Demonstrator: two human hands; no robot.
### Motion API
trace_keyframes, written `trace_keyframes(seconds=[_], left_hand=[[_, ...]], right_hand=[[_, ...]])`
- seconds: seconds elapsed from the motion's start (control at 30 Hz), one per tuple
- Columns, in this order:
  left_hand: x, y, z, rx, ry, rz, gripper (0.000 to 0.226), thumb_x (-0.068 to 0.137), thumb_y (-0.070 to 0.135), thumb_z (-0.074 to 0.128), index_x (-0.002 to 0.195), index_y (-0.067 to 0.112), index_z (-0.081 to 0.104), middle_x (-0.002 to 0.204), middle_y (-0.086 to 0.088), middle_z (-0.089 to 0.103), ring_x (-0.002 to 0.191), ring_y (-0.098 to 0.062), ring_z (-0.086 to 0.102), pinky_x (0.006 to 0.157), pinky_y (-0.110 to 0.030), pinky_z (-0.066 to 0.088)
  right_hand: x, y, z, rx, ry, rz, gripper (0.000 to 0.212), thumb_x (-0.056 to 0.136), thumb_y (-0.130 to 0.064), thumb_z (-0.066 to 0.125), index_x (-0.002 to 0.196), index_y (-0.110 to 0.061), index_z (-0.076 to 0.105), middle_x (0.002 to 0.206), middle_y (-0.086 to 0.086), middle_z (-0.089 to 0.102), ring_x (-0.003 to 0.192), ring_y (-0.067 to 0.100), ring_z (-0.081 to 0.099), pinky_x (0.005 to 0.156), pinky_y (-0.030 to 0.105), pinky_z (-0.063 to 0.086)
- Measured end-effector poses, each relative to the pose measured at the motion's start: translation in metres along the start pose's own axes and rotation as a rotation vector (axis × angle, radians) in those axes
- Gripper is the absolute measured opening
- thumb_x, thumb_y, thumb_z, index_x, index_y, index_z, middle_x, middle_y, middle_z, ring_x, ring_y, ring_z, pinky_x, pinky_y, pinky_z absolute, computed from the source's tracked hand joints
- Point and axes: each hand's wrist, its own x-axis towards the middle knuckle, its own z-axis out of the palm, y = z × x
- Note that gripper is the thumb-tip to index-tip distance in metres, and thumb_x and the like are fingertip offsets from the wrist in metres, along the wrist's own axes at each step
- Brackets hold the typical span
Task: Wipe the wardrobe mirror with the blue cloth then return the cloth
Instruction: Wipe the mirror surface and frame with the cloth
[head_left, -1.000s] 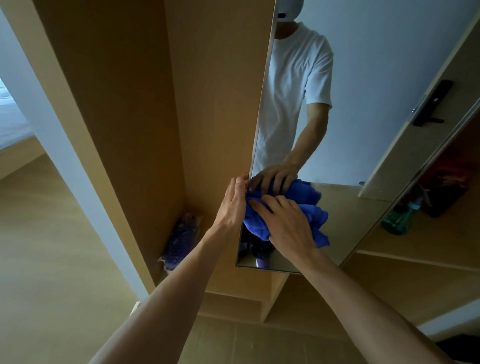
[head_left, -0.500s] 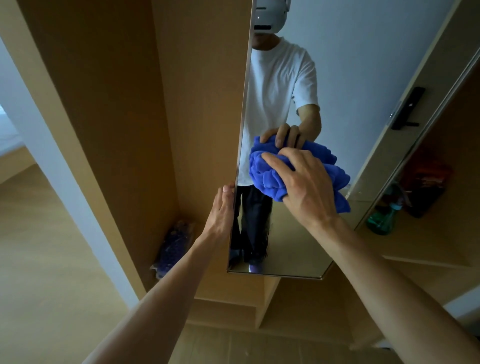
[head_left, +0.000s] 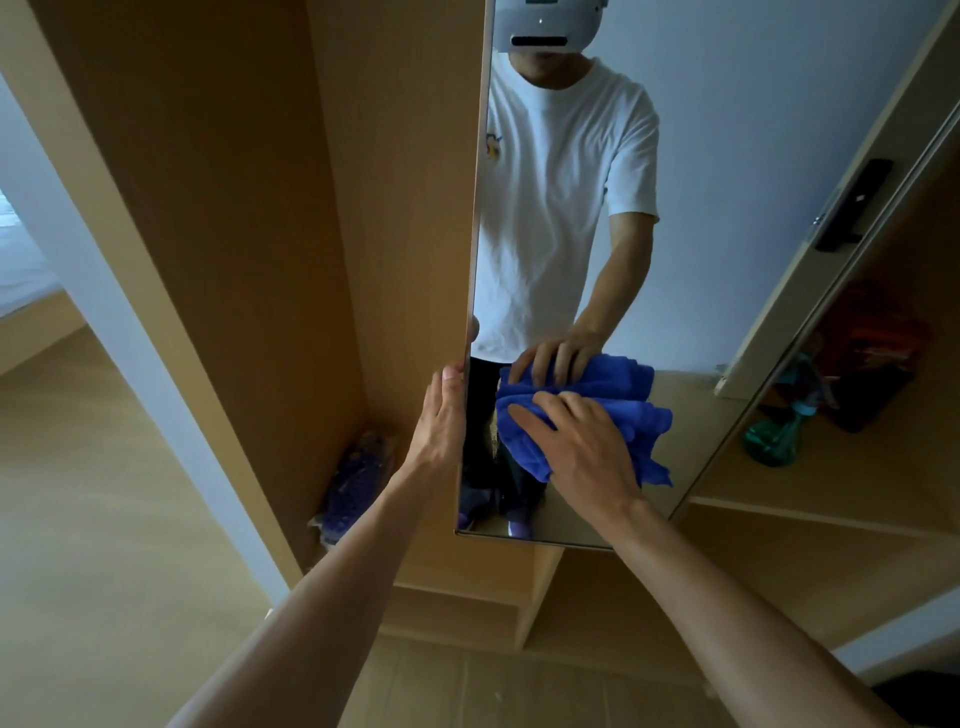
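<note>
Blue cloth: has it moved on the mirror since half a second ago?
Yes. The blue cloth, held by the right hand, has gone down the mirror and is nearer to its bottom edge than before.

Dim, soft daylight, seemingly from the left; the wardrobe corner (head_left: 358, 364) lies shadowed. Straight edges bow near the borders.
</note>
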Motion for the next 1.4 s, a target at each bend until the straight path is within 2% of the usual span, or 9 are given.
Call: trace_keyframes(seconds=[0.1,0.2,0.3,0.5,0.57,0.77,0.97,1.1,1.4], left_hand=[[-0.001,0.002,0.002,-0.006,0.021,-0.036,0.062,0.094,0.073,0.013,0.128,0.038,0.051,0.133,0.002,0.057,0.122,-0.017,0.055,0.11,-0.048,0.042],[-0.006,0.001,0.005,0.069,0.023,-0.038,0.049,0.106,0.057,0.021,0.145,0.035,0.04,0.147,-0.001,0.049,0.132,-0.022,0.047,0.114,-0.044,0.035],[-0.013,-0.004,0.01,0.112,0.019,-0.029,0.052,0.108,0.05,0.028,0.157,0.036,0.024,0.16,0.002,0.034,0.143,-0.021,0.036,0.109,-0.033,0.029],[-0.016,-0.002,0.016,0.11,0.022,-0.001,0.059,0.104,0.055,0.036,0.158,0.038,0.021,0.161,0.0,0.033,0.144,-0.021,0.035,0.113,-0.044,0.033],[-0.019,0.001,0.019,0.086,0.042,0.028,0.063,0.101,0.055,0.04,0.158,0.037,0.022,0.16,0.001,0.034,0.142,-0.017,0.035,0.111,-0.041,0.033],[-0.023,0.006,0.033,0.148,0.085,-0.057,0.084,0.088,0.063,0.044,0.16,0.038,0.009,0.162,-0.005,0.026,0.142,-0.027,0.035,0.095,-0.035,0.032],[-0.022,0.004,0.04,0.171,0.141,-0.047,0.077,0.1,0.039,0.057,0.16,0.034,0.01,0.163,-0.004,0.022,0.144,-0.026,0.034,0.094,-0.033,0.033],[-0.022,0.006,0.045,0.194,0.161,-0.055,0.078,0.099,0.037,0.058,0.16,0.034,0.009,0.163,-0.004,0.021,0.142,-0.027,0.037,0.091,-0.034,0.034],[-0.023,0.003,0.05,0.222,0.179,-0.063,0.085,0.094,0.047,0.059,0.16,0.036,0.006,0.164,-0.004,0.019,0.143,-0.031,0.036,0.092,-0.038,0.036]], right_hand=[[0.001,0.003,-0.003,0.031,0.001,-0.006,0.064,0.081,-0.01,0.072,0.141,-0.021,0.051,0.126,0.009,0.059,0.105,0.029,0.056,0.09,0.043,0.051],[0.008,0.011,-0.017,0.084,0.04,0.031,0.068,0.077,-0.003,0.073,0.14,-0.02,0.053,0.126,0.009,0.058,0.103,0.029,0.055,0.087,0.042,0.05],[0.015,0.023,-0.036,0.109,0.095,0.066,0.073,0.072,-0.003,0.078,0.139,-0.02,0.056,0.125,0.008,0.059,0.1,0.028,0.056,0.086,0.042,0.051],[0.028,0.053,-0.075,0.105,0.228,0.08,0.067,0.075,-0.004,0.076,0.138,-0.019,0.058,0.122,0.01,0.059,0.1,0.03,0.057,0.083,0.044,0.051],[0.03,0.06,-0.084,0.099,0.25,0.084,0.071,0.072,-0.003,0.078,0.138,-0.019,0.058,0.121,0.009,0.059,0.1,0.03,0.057,0.084,0.044,0.051],[0.025,0.068,-0.084,0.085,0.294,0.051,0.06,0.08,-0.007,0.074,0.137,-0.019,0.059,0.12,0.008,0.059,0.1,0.029,0.056,0.083,0.042,0.048],[0.0,0.065,-0.044,0.092,0.184,0.055,0.065,0.078,-0.013,0.078,0.139,-0.021,0.057,0.128,0.007,0.06,0.104,0.028,0.056,0.085,0.041,0.047],[-0.015,0.063,-0.025,0.105,0.122,0.044,0.074,0.07,-0.01,0.082,0.139,-0.019,0.057,0.128,0.007,0.059,0.105,0.027,0.056,0.088,0.041,0.047],[-0.032,0.068,-0.01,0.145,0.015,0.009,0.065,0.081,-0.009,0.074,0.14,-0.024,0.053,0.128,0.004,0.059,0.108,0.026,0.055,0.09,0.04,0.05]])
